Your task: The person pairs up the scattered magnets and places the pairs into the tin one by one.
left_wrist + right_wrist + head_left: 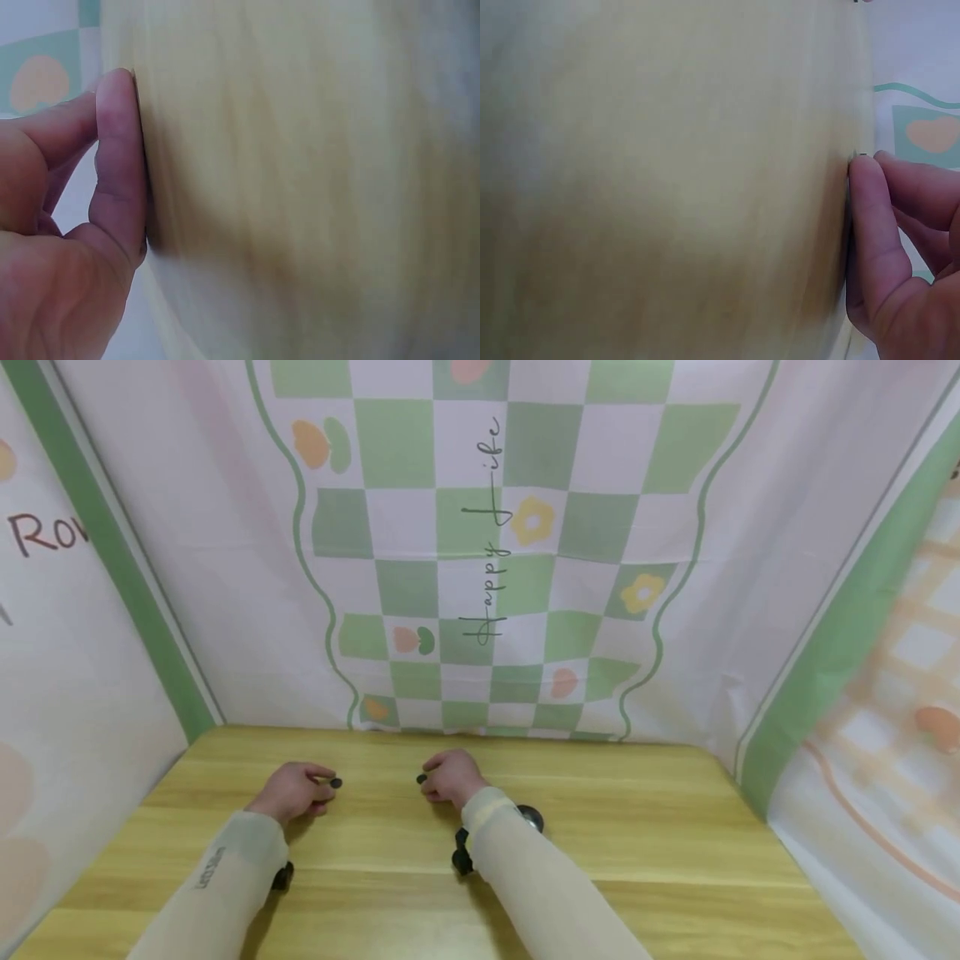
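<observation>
At the back of the table, my left hand (296, 792) holds a small flat black disc (336, 783) at the tips of thumb and forefinger. A second black disc (422, 779) is pinched the same way by my right hand (453, 777), a short way to the right. Both discs are low over the wood, facing each other across a gap. The left wrist view shows the thumb (120, 150) along the tabletop, its disc hidden. Only a dark sliver of disc shows past the right thumb (874, 217) in the right wrist view.
The wooden table (375, 902) ends at a hanging cloth (465, 585) with green checks and flowers. More printed cloth (847, 693) closes in the right side, and a white cloth (75, 652) the left. Black wrist devices (462, 852) show under the sleeves.
</observation>
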### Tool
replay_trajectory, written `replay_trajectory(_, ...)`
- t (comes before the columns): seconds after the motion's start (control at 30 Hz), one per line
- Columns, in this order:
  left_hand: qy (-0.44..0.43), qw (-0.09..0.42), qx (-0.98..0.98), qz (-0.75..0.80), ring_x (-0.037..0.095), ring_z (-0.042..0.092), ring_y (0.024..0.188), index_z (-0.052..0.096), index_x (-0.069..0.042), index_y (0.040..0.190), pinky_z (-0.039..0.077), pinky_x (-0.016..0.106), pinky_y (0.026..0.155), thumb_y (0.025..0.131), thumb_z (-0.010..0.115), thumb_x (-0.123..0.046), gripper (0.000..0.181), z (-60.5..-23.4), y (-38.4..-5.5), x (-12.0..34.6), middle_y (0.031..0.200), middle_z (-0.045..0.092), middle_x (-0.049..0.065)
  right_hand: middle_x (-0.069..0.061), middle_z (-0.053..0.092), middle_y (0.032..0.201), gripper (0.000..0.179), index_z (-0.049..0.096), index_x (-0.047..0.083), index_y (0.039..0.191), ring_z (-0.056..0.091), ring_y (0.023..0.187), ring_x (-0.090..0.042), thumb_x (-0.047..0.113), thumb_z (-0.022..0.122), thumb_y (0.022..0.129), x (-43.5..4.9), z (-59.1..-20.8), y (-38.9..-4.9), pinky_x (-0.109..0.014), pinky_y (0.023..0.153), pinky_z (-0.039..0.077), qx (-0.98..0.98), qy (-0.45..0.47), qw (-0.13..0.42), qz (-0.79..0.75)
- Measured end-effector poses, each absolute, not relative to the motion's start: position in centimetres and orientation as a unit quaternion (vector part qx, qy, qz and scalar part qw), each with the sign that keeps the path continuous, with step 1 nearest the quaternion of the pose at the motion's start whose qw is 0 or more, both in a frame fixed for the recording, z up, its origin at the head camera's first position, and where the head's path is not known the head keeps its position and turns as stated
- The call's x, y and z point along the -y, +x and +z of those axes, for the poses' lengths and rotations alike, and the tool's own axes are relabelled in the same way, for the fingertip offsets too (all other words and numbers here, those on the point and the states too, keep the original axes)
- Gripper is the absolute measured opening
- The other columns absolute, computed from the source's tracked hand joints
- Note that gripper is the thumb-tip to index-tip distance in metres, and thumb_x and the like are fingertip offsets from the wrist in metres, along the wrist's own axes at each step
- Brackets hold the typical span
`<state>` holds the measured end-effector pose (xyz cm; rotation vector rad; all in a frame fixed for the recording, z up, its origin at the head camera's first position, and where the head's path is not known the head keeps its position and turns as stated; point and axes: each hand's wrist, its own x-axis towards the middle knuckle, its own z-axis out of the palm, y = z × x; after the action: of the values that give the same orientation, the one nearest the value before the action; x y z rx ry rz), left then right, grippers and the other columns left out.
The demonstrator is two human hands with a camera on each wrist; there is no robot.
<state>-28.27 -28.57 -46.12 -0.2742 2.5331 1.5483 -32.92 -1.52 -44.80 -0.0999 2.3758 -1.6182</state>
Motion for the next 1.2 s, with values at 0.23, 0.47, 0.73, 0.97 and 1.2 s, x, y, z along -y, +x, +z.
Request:
replay_trajectory(0.23, -0.087, 0.081, -0.86, 0.496, 0.02, 0.064, 0.062, 0.065, 0.008, 0.119, 0.054, 0.031, 0.058, 0.094, 0.064, 0.001, 0.026, -45.8, -28.4, 28.3, 0.091, 0.067, 0.012, -0.011, 0.068, 0.094, 0.028, 0.073, -0.003, 0.102, 0.065, 0.064, -0.017, -0.012, 0.073, 0.076, 1.9, -45.2, -33.5, -0.027, 0.055, 0.056, -0.863, -0.051, 0.107, -0.492)
replay_trajectory(0.47, -0.078, 0.075, -0.86, 0.498, 0.02, 0.064, 0.062, 0.07, 0.007, 0.106, 0.055, 0.031, 0.058, 0.09, 0.067, 0.003, 0.016, -45.6, -28.0, 27.8, 0.089, 0.068, 0.012, -0.004, 0.069, 0.083, 0.014, 0.077, 0.003, 0.091, 0.062, 0.066, -0.015, -0.004, 0.075, 0.08, 2.1, -45.2, -33.7, -0.023, 0.055, 0.054, -0.915, -0.085, 0.09, -0.384)
replay_trajectory(0.73, -0.073, 0.091, -0.857, 0.502, 0.021, 0.064, 0.068, 0.07, 0.005, 0.105, 0.056, 0.032, 0.062, 0.091, 0.065, 0.003, 0.015, -45.6, -27.0, 26.8, 0.092, 0.067, 0.012, -0.003, 0.07, 0.077, 0.012, 0.077, 0.005, 0.085, 0.061, 0.062, -0.013, -0.004, 0.075, 0.077, 1.8, -44.7, -32.9, -0.023, 0.056, 0.051, -0.929, -0.112, 0.091, -0.341)
replay_trajectory(0.97, -0.056, 0.073, -0.867, 0.49, 0.02, 0.064, 0.064, 0.072, 0.003, 0.099, 0.055, 0.031, 0.059, 0.088, 0.068, 0.005, 0.012, -46.0, -25.7, 25.5, 0.084, 0.068, 0.009, 0.001, 0.069, 0.076, 0.015, 0.077, 0.006, 0.082, 0.059, 0.061, -0.012, -0.006, 0.075, 0.073, 1.3, -44.5, -31.6, -0.023, 0.056, 0.05, -0.928, -0.136, 0.106, -0.329)
replay_trajectory(1.2, -0.019, 0.061, -0.881, 0.47, 0.018, 0.063, 0.059, 0.074, 0.001, 0.093, 0.055, 0.03, 0.056, 0.085, 0.071, 0.005, 0.009, -46.2, -24.5, 23.4, 0.076, 0.067, 0.006, 0.001, 0.067, 0.074, 0.017, 0.076, 0.006, 0.078, 0.061, 0.06, -0.013, -0.01, 0.074, 0.07, 1.2, -44.8, -30.1, -0.025, 0.052, 0.052, -0.911, -0.151, 0.124, -0.364)
